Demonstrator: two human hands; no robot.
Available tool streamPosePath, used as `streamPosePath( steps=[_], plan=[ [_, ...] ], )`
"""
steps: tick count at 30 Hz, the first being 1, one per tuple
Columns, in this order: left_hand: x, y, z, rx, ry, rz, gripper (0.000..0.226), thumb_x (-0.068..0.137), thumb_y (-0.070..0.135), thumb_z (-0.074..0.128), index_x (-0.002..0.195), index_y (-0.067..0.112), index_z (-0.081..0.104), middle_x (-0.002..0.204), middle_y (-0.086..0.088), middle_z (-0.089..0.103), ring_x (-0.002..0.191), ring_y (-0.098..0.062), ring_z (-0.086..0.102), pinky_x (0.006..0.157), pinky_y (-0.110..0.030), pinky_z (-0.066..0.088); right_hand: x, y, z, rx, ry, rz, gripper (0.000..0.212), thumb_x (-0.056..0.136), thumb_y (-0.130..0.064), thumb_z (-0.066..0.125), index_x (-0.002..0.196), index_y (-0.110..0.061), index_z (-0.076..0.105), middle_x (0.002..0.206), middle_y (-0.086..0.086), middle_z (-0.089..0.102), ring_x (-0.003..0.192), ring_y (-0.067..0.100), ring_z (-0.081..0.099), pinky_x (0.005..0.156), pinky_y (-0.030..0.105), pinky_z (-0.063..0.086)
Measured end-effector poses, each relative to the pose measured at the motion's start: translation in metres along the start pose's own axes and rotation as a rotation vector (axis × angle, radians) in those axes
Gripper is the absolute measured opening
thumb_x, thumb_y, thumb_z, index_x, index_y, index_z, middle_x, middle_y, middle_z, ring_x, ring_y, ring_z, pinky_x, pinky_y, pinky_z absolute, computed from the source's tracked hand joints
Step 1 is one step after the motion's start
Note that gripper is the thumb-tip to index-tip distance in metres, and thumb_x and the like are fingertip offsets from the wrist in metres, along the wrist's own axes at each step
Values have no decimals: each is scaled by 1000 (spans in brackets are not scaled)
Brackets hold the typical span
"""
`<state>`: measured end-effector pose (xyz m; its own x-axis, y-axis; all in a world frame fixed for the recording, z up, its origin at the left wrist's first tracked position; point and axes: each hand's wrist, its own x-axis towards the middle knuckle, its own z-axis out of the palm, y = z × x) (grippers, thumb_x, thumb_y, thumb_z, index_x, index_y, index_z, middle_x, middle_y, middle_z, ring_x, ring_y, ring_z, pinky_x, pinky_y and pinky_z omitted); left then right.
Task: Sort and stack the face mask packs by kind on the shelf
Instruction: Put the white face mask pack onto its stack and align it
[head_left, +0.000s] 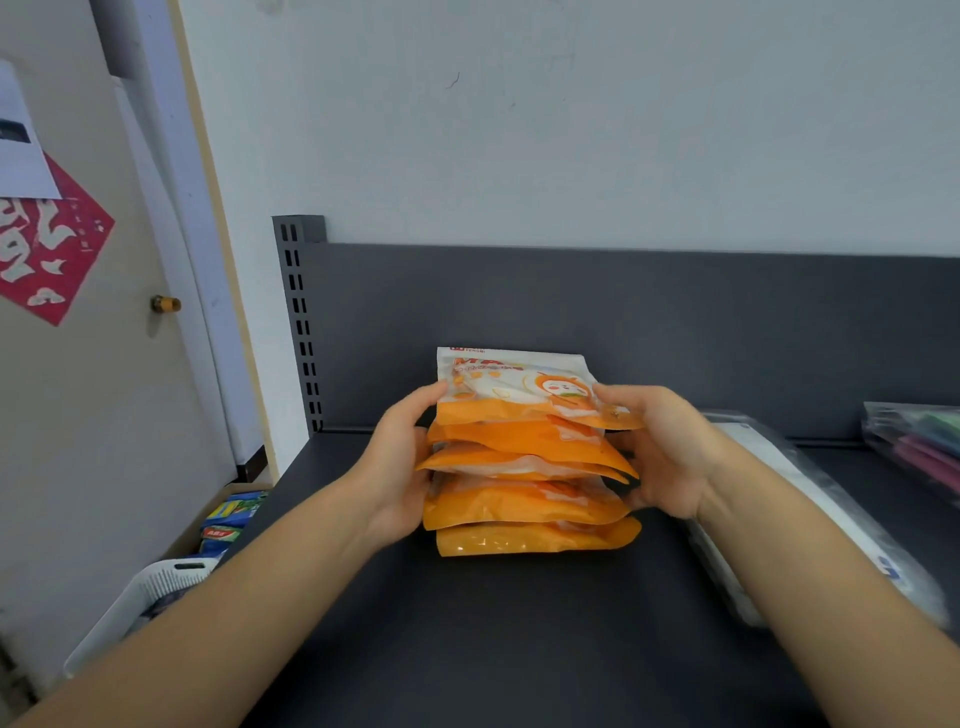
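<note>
**Orange mask packs held in a stack on the dark shelf**

The orange mask packs (530, 457) form a stack near the middle of the dark grey shelf (519, 623), a little way in front of its back panel (623, 312). About five packs lie one on another, their orange lower edges fanned slightly and not quite square. The top pack (519, 384) shows a white upper part with red lettering and a cartoon figure above an orange band; it tilts up toward the back.

The left hand (400, 462) presses against the left side of the stack, thumb on the top pack's left edge, fingers wrapped along the side of the packs below. The right hand (660, 447) does the same on the right side, thumb lying on the top pack's right corner, palm and fingers against the stack's edge. Both hands are clamped on the stack from opposite sides, and the lowest pack rests on the shelf.

To the right of the stack, under the right forearm, a long clear bag of white masks (810, 519) lies on the shelf, running from the back toward the front. Further right, at the frame edge, a clear pack with green and pink contents (919, 447) sits near the back panel.

Left of the shelf, lower down, a cardboard box holds blue and green packets (228, 519), and a white plastic basket (140, 603) stands in front of it. A door with a red paper decoration (47, 244) fills the left side.
</note>
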<state>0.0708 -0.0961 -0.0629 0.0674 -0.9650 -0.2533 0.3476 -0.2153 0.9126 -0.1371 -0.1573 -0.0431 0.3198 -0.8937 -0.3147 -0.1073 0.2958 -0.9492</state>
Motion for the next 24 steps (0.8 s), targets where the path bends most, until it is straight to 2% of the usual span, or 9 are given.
streamPosePath(
  steps=[3, 6, 8, 11, 13, 18, 22, 24],
  plan=[
    [3, -4, 2, -67, -35, 3, 51, 91, 56, 44, 119, 20, 68, 111, -10, 73, 107, -33, 65, 87, -46, 53, 2, 3, 3, 26, -17, 17, 43, 89, -40, 57, 126, -20, 58, 114, 10, 70, 103, 32, 67, 83, 47, 54],
    [6, -5, 0, -99, -41, -5, 52, 90, 55, 43, 120, 19, 67, 112, -10, 73, 107, -33, 65, 85, -45, 53, -1, 1, 1, 29, -50, 13, 42, 88, -39, 58, 125, -18, 59, 113, 11, 71, 103, 33, 67, 81, 47, 54],
    [8, -4, -2, -109, -39, -12, 53, 88, 55, 45, 120, 19, 66, 115, -11, 72, 109, -34, 64, 88, -46, 52, -2, -1, -2, 44, -60, 2, 48, 83, -45, 60, 124, -20, 60, 114, 11, 70, 103, 33, 66, 78, 47, 54],
    [11, -4, -6, -117, -32, -13, 55, 85, 52, 49, 125, 17, 61, 118, -12, 70, 109, -34, 64, 88, -46, 53, -1, -3, -7, 107, -42, 43, 65, 76, -58, 58, 128, -18, 57, 121, 14, 64, 109, 36, 61, 84, 52, 51],
    [14, -5, -7, -121, -31, -9, 59, 83, 54, 52, 128, 17, 58, 118, -11, 70, 110, -34, 64, 90, -47, 52, -1, -3, -7, 147, -36, 81, 68, 78, -62, 54, 129, -17, 56, 121, 14, 64, 110, 36, 60, 88, 53, 49],
    [18, -5, -7, -116, -37, -28, 53, 83, 52, 51, 122, 18, 63, 114, -12, 71, 103, -34, 65, 82, -44, 54, -3, -2, -3, 167, -77, 78, 59, 83, -60, 49, 126, -20, 59, 119, 13, 66, 109, 37, 61, 92, 58, 46],
    [22, -3, -7, -114, -48, -9, 48, 84, 49, 50, 117, 18, 66, 108, -12, 72, 99, -34, 66, 83, -44, 53, -6, -2, 0, 182, -100, 62, 60, 84, -64, 46, 122, -21, 63, 115, 11, 69, 103, 35, 64, 80, 53, 51],
    [24, -4, -7, -117, -44, -4, 46, 85, 49, 50, 114, 18, 66, 105, -11, 73, 97, -33, 66, 82, -43, 53, -5, -1, 1, 198, -113, 55, 62, 83, -67, 44, 122, -23, 63, 116, 10, 70, 104, 35, 64, 81, 52, 51]
  ],
)
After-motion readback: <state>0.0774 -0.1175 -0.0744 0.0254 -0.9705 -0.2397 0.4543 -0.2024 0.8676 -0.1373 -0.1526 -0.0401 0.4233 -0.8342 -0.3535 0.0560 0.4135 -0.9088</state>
